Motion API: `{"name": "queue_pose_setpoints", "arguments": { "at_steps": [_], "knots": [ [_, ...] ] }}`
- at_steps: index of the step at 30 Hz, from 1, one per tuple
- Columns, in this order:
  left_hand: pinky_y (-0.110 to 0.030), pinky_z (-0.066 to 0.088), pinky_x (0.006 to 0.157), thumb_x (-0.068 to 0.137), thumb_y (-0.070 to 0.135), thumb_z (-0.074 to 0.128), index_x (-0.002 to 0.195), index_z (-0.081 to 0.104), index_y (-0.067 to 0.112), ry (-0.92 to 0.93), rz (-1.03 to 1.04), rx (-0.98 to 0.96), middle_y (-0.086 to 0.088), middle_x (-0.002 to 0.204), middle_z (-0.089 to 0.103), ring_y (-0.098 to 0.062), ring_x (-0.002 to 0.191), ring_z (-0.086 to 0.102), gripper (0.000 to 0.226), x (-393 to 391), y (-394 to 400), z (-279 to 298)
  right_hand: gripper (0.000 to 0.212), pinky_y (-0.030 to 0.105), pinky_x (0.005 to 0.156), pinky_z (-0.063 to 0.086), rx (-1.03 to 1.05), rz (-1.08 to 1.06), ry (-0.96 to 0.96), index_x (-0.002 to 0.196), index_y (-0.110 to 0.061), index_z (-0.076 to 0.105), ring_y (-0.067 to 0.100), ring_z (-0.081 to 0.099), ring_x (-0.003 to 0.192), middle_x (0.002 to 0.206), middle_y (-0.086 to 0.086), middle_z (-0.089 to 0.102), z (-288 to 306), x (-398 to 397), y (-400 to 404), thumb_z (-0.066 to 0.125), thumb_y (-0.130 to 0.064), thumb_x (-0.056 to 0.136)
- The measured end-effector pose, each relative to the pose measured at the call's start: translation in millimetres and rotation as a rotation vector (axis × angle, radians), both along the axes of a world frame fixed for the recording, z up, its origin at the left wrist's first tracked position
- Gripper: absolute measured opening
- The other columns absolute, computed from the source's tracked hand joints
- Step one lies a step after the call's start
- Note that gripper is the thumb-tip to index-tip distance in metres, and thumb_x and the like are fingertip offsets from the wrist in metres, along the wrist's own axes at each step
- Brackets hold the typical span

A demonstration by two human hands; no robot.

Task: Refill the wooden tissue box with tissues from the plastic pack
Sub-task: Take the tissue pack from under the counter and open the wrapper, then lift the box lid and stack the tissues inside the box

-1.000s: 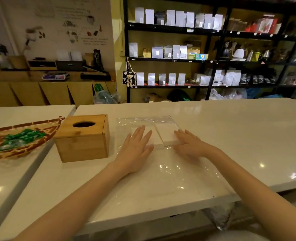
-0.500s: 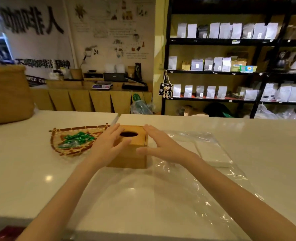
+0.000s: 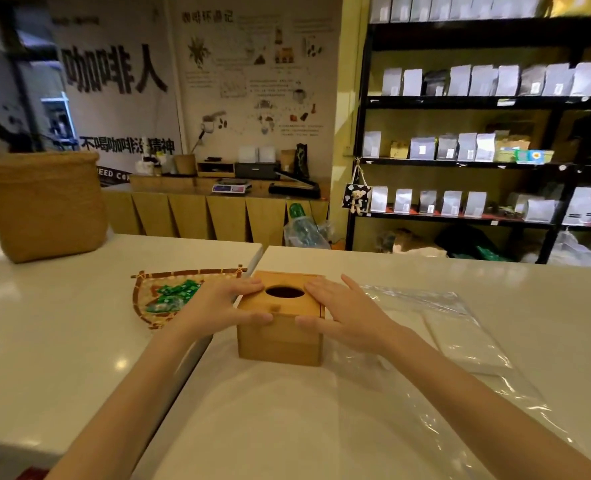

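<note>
The wooden tissue box (image 3: 280, 341) stands on the white counter, its oval slot empty and dark. My left hand (image 3: 218, 304) grips its left side, fingers on the lid and thumb on the front edge. My right hand (image 3: 349, 313) holds the right side the same way. The clear plastic pack (image 3: 425, 297) lies flat to the right of the box with a white stack of tissues (image 3: 467, 344) inside it. Its loose film stretches toward me along the counter.
A woven tray (image 3: 141, 306) with green sweets (image 3: 176, 294) sits just left of the box, across the seam between two counters (image 3: 190, 355). A large woven basket (image 3: 41, 206) stands at far left. Black shelves (image 3: 477, 161) of pouches line the back right.
Both hands left the plastic pack, moved left to the wooden box, and now clasp its lid from both sides. My view has turned left and come closer.
</note>
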State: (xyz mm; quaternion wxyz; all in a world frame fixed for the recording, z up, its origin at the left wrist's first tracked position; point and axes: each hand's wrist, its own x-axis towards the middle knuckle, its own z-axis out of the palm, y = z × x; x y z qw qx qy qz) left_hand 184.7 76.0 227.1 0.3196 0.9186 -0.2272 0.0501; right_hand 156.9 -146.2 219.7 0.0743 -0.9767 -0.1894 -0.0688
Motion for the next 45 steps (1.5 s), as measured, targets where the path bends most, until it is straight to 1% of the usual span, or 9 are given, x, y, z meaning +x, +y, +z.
{"name": "queue_pose_setpoints", "arguments": {
  "at_steps": [4,9,12,16,21,25,31,40,45],
  "knots": [
    [-0.023,0.032,0.097,0.070,0.037,0.073,0.127,0.054,0.022,0.020,0.007,0.003,0.004,0.136,0.052,-0.014,0.126,0.044,0.062,4,-1,2,0.071,0.042,0.118,-0.003,-0.035,0.000,-0.002,0.145,-0.022,0.023,0.015,0.020,0.142,0.155,-0.001,0.024,5,1,0,0.031,-0.063,0.088],
    [-0.017,0.044,0.079,0.074,0.042,0.067,0.112,0.065,0.027,0.032,0.047,-0.128,0.007,0.106,0.066,-0.011,0.101,0.055,0.041,12,-2,9,0.055,0.044,0.114,0.015,0.149,0.031,-0.027,0.122,-0.024,0.056,0.017,0.051,0.116,0.123,0.000,0.063,17,8,0,0.028,-0.059,0.089],
    [-0.014,0.041,0.067,0.079,0.044,0.059,0.084,0.064,0.038,-0.025,0.112,-0.243,0.017,0.080,0.064,-0.003,0.081,0.056,0.009,18,-15,12,0.058,0.036,0.092,0.040,0.340,-0.033,-0.055,0.106,-0.014,0.066,0.022,0.059,0.096,0.098,0.009,0.070,25,17,2,0.030,-0.057,0.090],
    [-0.013,0.038,0.062,0.084,0.047,0.051,0.089,0.059,0.027,-0.072,0.219,-0.398,0.016,0.074,0.058,0.001,0.073,0.052,0.022,28,-37,14,0.054,0.025,0.070,0.043,0.614,-0.077,-0.110,0.096,-0.012,0.070,0.018,0.061,0.078,0.084,0.008,0.069,28,31,8,0.036,-0.053,0.090],
    [-0.025,0.044,0.070,0.088,0.043,0.047,0.085,0.062,0.024,0.034,0.263,-0.535,0.007,0.080,0.061,-0.013,0.082,0.056,0.024,46,-44,5,0.038,0.042,0.083,0.049,0.877,-0.130,0.024,0.099,-0.006,0.064,0.028,0.061,0.092,0.097,0.016,0.067,10,49,4,0.043,-0.037,0.095],
    [-0.021,0.045,0.075,0.085,0.031,0.059,0.116,0.060,0.008,0.061,0.265,-0.522,-0.005,0.107,0.064,-0.016,0.096,0.055,0.038,53,-43,-3,0.025,0.026,0.079,0.048,0.973,-0.118,0.113,0.109,-0.008,0.060,0.020,0.058,0.097,0.102,0.005,0.063,-6,56,2,0.048,-0.024,0.095],
    [-0.030,0.045,0.086,0.084,0.027,0.061,0.119,0.059,0.007,0.031,0.289,-0.538,-0.011,0.120,0.063,-0.021,0.105,0.057,0.041,56,-44,-5,0.028,0.020,0.080,0.046,1.041,-0.111,0.091,0.116,-0.010,0.059,0.014,0.056,0.097,0.106,0.000,0.061,-11,62,3,0.049,-0.025,0.094],
    [-0.036,0.046,0.091,0.082,0.031,0.063,0.129,0.049,0.013,0.074,0.302,-0.485,-0.009,0.128,0.058,-0.026,0.118,0.053,0.052,55,-46,6,0.038,0.030,0.096,0.044,0.982,-0.106,0.165,0.130,-0.011,0.046,0.022,0.051,0.120,0.128,0.005,0.055,-6,52,-3,0.045,-0.029,0.096],
    [-0.036,0.043,0.100,0.077,0.034,0.068,0.127,0.049,0.020,-0.485,0.306,-0.314,-0.003,0.133,0.053,-0.017,0.121,0.049,0.056,11,-77,34,0.043,0.035,0.106,0.032,0.663,-0.280,-0.027,0.136,-0.013,0.041,0.023,0.039,0.131,0.142,0.006,0.045,-2,26,-54,0.044,-0.029,0.096]
  ]
}}
